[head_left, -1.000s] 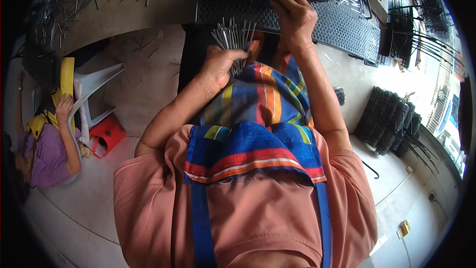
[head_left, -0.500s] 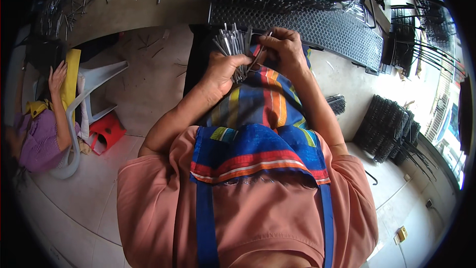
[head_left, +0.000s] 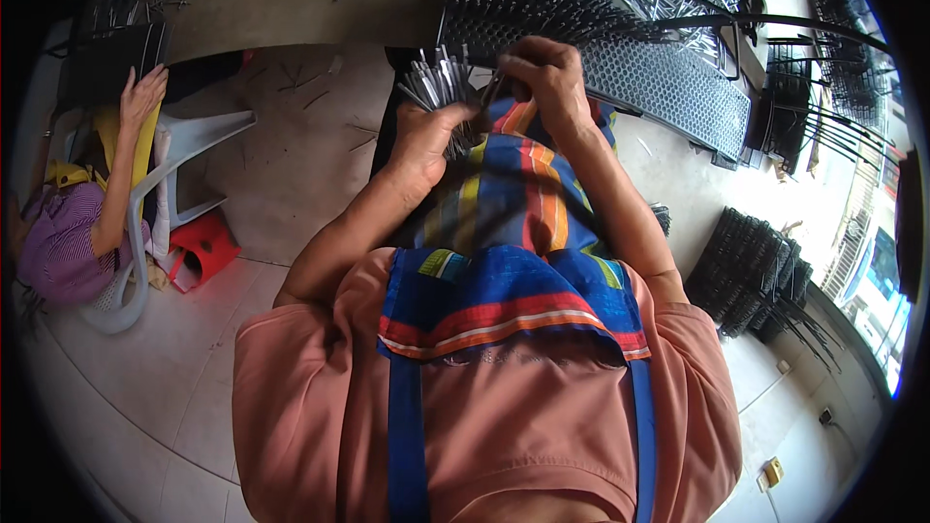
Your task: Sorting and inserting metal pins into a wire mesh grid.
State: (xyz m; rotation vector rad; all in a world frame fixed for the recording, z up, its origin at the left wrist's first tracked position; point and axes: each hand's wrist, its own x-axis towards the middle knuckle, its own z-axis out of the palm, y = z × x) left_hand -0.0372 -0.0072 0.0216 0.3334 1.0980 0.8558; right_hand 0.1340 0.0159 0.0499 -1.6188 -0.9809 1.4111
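My left hand (head_left: 431,140) is wrapped round a bundle of thin silvery metal rods (head_left: 441,77), which fan out upward above my lap. Just to its right, my right hand (head_left: 547,82) is closed, its thumb and fingers pinched on a thin metal rod (head_left: 493,89) beside the bundle. That rod is blurred, and its upper end is hidden by my fingers. A striped apron (head_left: 523,194) covers my lap under both hands. Directly ahead of the right hand stands a black perforated rack (head_left: 668,73) with many rods upright in its holes.
Loose rods are heaped behind the rack on the table (head_left: 291,15). At left, another person's hand (head_left: 143,95) rests on a dark panel beside a white plastic chair (head_left: 208,126). A red bag (head_left: 208,247) lies on the floor. Black wire racks (head_left: 746,271) are stacked at right.
My right hand has risen slightly and moved a little left relative to the rack. My left hand keeps its grip on the bundle. The other person has a dark panel raised higher.
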